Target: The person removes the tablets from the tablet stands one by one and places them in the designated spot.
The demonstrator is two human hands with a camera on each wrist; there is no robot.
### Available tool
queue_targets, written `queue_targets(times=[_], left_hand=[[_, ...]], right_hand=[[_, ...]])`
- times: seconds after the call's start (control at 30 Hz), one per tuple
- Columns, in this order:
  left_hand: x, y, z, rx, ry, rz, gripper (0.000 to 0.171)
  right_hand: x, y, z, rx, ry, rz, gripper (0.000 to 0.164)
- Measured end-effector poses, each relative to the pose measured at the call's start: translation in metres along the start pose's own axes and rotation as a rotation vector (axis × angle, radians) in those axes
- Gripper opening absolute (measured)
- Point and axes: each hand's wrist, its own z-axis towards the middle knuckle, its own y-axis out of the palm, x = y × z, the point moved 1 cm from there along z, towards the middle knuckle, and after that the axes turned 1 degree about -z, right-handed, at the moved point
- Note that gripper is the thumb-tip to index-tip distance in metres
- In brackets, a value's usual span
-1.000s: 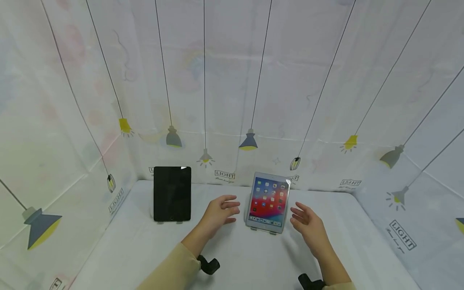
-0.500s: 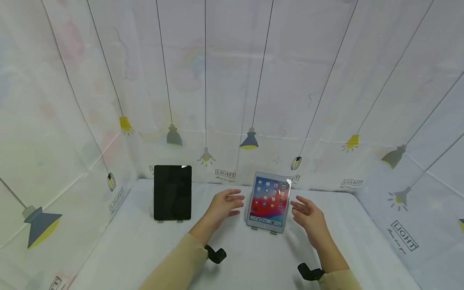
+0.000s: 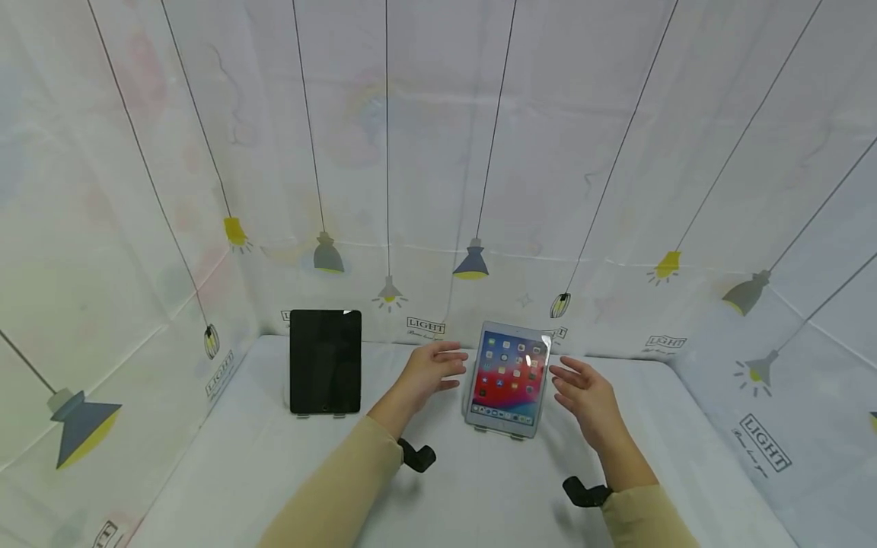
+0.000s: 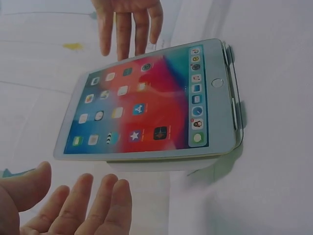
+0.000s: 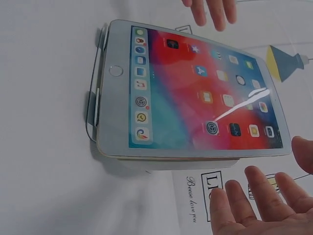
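Note:
A white tablet (image 3: 508, 379) with its home screen lit leans back on a small clear stand (image 4: 236, 98), tilted slightly clockwise in the head view. To its left my left hand (image 3: 430, 375) hovers with fingers extended and a small gap to the tablet's edge. My right hand (image 3: 584, 396) is at the opposite side, its fingertips near the right edge. Neither hand holds anything. In the left wrist view the left hand's fingers (image 4: 115, 200) lie just off the long edge; the right wrist view shows the right hand's fingers (image 5: 254, 196) likewise apart from it.
A black tablet (image 3: 325, 361) with a dark screen stands on another stand at the left. The white table (image 3: 479, 495) meets a cloth backdrop (image 3: 438, 152) printed with hanging lamps behind and at both sides. Black wrist mounts (image 3: 418, 457) sit below the hands.
My left hand has moved right and farther forward, toward the white tablet's left edge. The right hand has shifted slightly forward. Both tablets stay where they were.

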Motion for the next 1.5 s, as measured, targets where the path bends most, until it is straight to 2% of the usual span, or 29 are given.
queue_targets(times=[0.27, 0.5, 0.63, 0.8, 1.13, 1.27, 1.5], left_hand=[[0.005, 0.003, 0.015, 0.021, 0.005, 0.022, 0.040], [0.009, 0.011, 0.026, 0.058, 0.044, 0.032, 0.034], [0.012, 0.013, 0.028, 0.068, 0.045, 0.044, 0.034], [0.016, 0.015, 0.031, 0.054, 0.057, 0.092, 0.037], [0.026, 0.022, 0.038, 0.041, 0.067, 0.169, 0.036], [0.026, 0.024, 0.039, 0.065, 0.063, 0.171, 0.032], [0.025, 0.026, 0.040, 0.087, 0.071, 0.147, 0.030]], right_hand=[[-0.006, 0.000, 0.010, -0.009, 0.010, 0.016, 0.060], [-0.013, 0.002, 0.018, -0.010, 0.019, 0.034, 0.061], [-0.013, 0.004, 0.021, 0.011, 0.033, 0.054, 0.060], [-0.011, 0.004, 0.024, 0.088, 0.054, 0.054, 0.058], [-0.018, 0.007, 0.032, 0.089, 0.055, 0.067, 0.057], [-0.020, 0.009, 0.031, 0.085, 0.038, 0.045, 0.056], [-0.021, 0.010, 0.030, 0.132, 0.016, 0.004, 0.053]])
